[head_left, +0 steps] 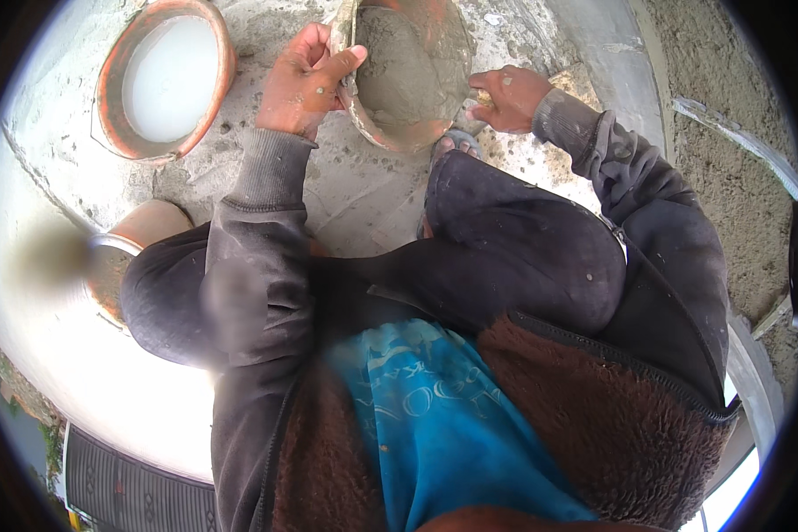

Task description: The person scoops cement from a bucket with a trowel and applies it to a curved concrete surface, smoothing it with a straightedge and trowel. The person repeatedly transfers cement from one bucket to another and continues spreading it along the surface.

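Note:
An orange bucket (414, 133) of grey wet mortar (399, 66) is at top centre, its rim crusted. My left hand (306, 84) grips that rim on the left side, thumb over the edge. My right hand (510, 99), just right of the bucket, is closed on a small tan handle-like object (485, 97); the rest of it is hidden. Both hands are spotted with mortar. My sandalled foot (457, 144) shows below the bucket, behind my bent knee.
A second orange bucket (215, 111) of milky water stands at upper left. A third bucket (151, 222) is beside my left knee. A long pale strip (736, 142) lies on rough grey render at right. A dark patterned panel (137, 470) shows at lower left.

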Available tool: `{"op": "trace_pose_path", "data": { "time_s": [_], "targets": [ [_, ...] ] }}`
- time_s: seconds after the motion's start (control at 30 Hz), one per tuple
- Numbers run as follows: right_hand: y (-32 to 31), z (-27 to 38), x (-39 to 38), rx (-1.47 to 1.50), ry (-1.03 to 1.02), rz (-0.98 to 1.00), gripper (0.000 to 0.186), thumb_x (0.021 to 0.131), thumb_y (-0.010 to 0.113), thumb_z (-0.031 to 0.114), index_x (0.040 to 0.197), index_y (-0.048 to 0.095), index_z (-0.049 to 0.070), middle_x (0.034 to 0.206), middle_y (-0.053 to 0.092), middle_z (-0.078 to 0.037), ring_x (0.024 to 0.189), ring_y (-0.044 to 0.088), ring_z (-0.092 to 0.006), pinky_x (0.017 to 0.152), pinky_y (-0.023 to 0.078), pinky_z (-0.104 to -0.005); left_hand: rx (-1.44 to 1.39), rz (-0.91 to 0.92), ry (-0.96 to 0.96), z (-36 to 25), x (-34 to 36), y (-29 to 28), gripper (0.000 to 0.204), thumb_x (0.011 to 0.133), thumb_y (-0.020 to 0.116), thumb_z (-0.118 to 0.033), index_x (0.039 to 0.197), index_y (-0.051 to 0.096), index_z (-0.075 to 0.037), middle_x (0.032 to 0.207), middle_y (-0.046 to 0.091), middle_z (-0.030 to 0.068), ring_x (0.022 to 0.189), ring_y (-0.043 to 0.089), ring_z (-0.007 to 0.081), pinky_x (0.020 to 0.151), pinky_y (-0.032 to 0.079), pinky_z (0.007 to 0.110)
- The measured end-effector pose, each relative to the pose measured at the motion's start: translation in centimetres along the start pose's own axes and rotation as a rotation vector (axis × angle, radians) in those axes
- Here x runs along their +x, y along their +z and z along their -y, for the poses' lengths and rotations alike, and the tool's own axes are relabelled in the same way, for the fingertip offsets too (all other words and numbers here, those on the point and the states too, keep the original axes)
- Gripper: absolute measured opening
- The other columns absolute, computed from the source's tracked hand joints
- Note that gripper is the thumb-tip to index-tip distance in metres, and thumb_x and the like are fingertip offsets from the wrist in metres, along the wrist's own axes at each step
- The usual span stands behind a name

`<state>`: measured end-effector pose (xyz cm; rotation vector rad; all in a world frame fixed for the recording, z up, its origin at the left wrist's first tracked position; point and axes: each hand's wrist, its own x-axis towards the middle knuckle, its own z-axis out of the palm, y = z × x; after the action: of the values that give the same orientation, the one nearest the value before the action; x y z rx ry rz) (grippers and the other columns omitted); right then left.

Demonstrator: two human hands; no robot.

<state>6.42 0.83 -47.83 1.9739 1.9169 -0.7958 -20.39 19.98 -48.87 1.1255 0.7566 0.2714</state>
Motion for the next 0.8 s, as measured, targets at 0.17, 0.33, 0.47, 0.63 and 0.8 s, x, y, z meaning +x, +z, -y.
{"op": "trace_pose_path", "data": {
  "time_s": [0.17,0.33,0.47,0.63,0.8],
  "targets": [
    [-3.8,2.7,2.0,1.392,0.418,0.745,0.037,0.097,0.064,0.043,0.117,0.062,0.012,0.075,0.061,-0.002,0.051,0.06,-0.0113,0.041,0.048,-0.0265,0.101,-0.034,-0.053,-1.6,-1.8,0.5,0.018,0.096,0.071,-0.022,0.097,0.057,-0.011,0.085,0.063,-0.0046,0.067,0.057,0.0049,0.057,0.053,0.024],
    [-7.7,-0.2,-1.9,1.258,0.257,0.526,0.038,0.101,0.055,0.048,0.109,0.062,0.011,0.074,0.06,-0.002,0.056,0.061,-0.0119,0.045,0.049,-0.0277,0.1,-0.078,-0.084,-1.0,-1.3,-0.7,0.022,0.096,0.072,-0.024,0.093,0.054,-0.012,0.082,0.06,-0.006,0.064,0.056,0.0041,0.058,0.054,0.022],
    [-3.4,2.3,-0.3,0.395,0.231,-0.022,0.052,0.101,0.05,0.054,0.12,0.064,0.008,0.089,0.069,-0.011,0.081,0.07,-0.0267,0.071,0.057,-0.0408,0.106,-0.056,-0.061,-1.4,-1.4,0.1,0.023,0.095,0.072,-0.024,0.092,0.053,-0.012,0.083,0.061,-0.0058,0.064,0.057,0.0045,0.058,0.055,0.023],
    [-0.6,3.0,-0.9,0.408,0.136,0.165,0.054,0.1,0.05,0.053,0.13,0.063,0.011,0.11,0.071,-0.019,0.106,0.067,-0.0388,0.094,0.051,-0.0491,0.116,-0.093,-0.076,-1.2,-2.1,0.1,0.022,0.095,0.073,-0.025,0.096,0.055,-0.012,0.087,0.064,-0.0039,0.069,0.06,0.0052,0.06,0.057,0.025],
    [-5.5,2.7,-4.6,0.525,0.179,0.442,0.047,0.1,0.05,0.048,0.134,0.062,0.018,0.117,0.069,-0.022,0.111,0.066,-0.0366,0.098,0.051,-0.0499,0.131,-0.052,-0.072,-0.8,-1.9,0.1,0.023,0.094,0.073,-0.027,0.098,0.055,-0.013,0.088,0.063,-0.0036,0.072,0.06,0.0058,0.061,0.056,0.024]
  ]
}}
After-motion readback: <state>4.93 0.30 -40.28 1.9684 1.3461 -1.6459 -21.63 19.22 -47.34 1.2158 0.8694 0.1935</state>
